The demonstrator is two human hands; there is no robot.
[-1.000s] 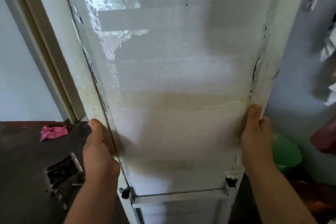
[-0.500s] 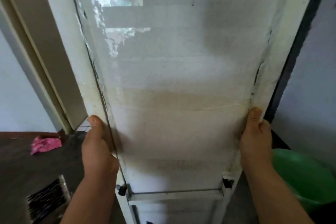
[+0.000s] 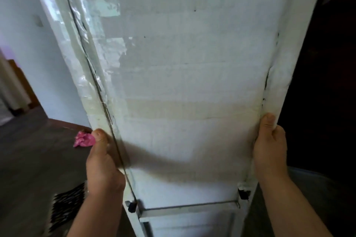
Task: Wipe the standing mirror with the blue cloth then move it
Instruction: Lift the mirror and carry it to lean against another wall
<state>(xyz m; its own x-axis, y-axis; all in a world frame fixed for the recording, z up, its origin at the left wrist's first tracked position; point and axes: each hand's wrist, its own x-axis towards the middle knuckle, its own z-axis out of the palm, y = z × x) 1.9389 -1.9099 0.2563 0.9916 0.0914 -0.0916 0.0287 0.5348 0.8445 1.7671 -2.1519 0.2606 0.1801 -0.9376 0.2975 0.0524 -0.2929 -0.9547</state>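
Observation:
The standing mirror (image 3: 188,86) fills the middle of the view with its white, taped back panel facing me. Its white frame runs down both sides, and a crossbar with two black knobs shows near the bottom. My left hand (image 3: 102,163) grips the left frame edge, thumb on the back. My right hand (image 3: 269,150) grips the right frame edge the same way. The blue cloth is not in view.
A crumpled pink cloth (image 3: 84,139) lies on the dark floor at left. A black-and-white patterned object (image 3: 65,206) sits low on the left. A pale blue wall (image 3: 28,44) and a doorway stand behind at left. The right side is dark.
The view has swung: the door frame on the left gave way to a blue wall, and the green basin at right has left the view. Both hands keep their grip on the mirror.

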